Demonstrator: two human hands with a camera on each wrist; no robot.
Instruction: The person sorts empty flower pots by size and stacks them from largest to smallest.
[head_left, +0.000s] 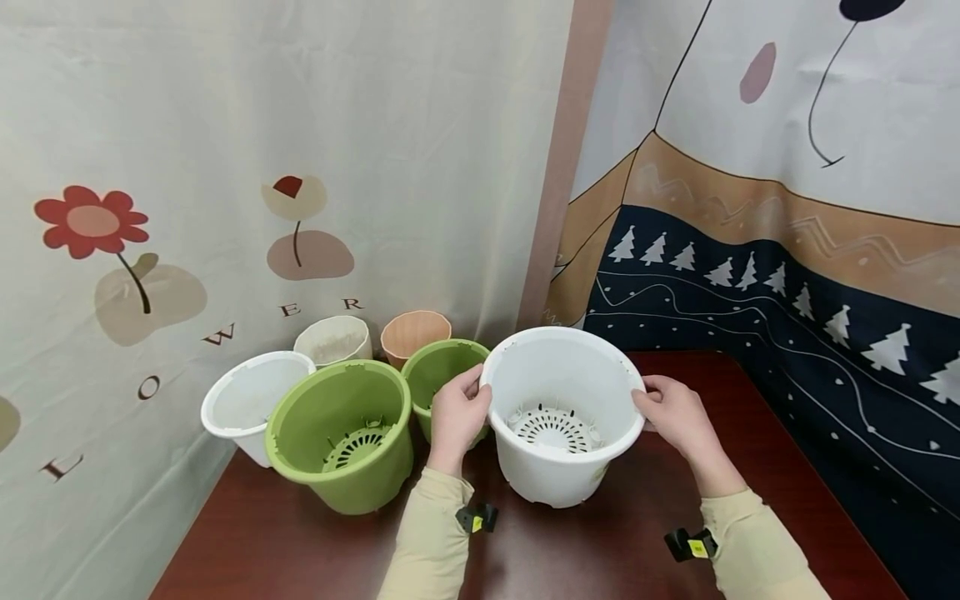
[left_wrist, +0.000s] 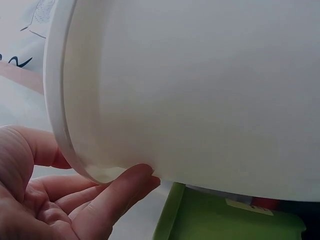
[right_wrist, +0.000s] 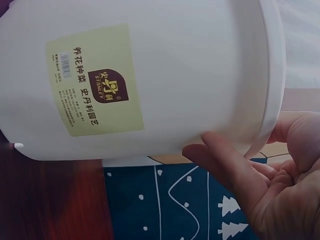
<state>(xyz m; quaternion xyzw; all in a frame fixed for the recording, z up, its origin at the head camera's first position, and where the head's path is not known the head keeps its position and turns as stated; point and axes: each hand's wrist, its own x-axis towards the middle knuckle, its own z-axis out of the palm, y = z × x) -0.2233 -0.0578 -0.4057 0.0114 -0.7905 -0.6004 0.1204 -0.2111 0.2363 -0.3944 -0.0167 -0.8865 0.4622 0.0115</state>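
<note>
A large white flower pot [head_left: 558,475] with a slotted bottom is between my two hands, its opening tipped toward the head camera. My left hand [head_left: 459,417] pinches its rim on the left, thumb inside or on top and fingers under the lip. On the opposite side my right hand [head_left: 678,417] grips the rim the same way. The left wrist view shows the fingers [left_wrist: 117,200] against the smooth outer wall. In the right wrist view a pale green label [right_wrist: 95,82] is on the pot's side, with the fingers [right_wrist: 220,160] beneath the rim.
Left of the held pot stand a large green pot [head_left: 360,487], a smaller green pot [head_left: 427,367], a white pot [head_left: 225,417], a cream pot [head_left: 352,346] and an orange pot [head_left: 416,329]. The dark red table [head_left: 600,550] meets printed curtains [head_left: 450,167] behind.
</note>
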